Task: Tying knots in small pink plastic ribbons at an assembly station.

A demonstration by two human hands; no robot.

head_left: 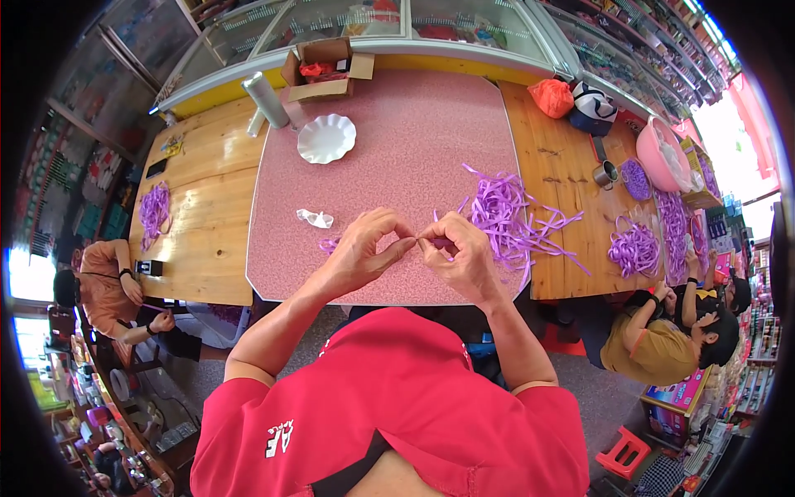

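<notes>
My left hand [364,247] and my right hand [460,248] meet fingertip to fingertip over the near edge of the pink table top [397,149]. Between them they pinch a thin purple strip [421,239], of which only a sliver shows. A loose heap of purple strips [507,214] lies just right of my right hand. A few short purple pieces [329,244] lie left of my left hand, beside a crumpled bit of clear plastic [315,219].
A white scalloped plate [326,138], a grey roll [266,99] and an open cardboard box [325,68] stand at the far side. More purple strip piles [633,247] [154,209] lie on the wooden tables. Seated people work at left [108,290] and right [662,340].
</notes>
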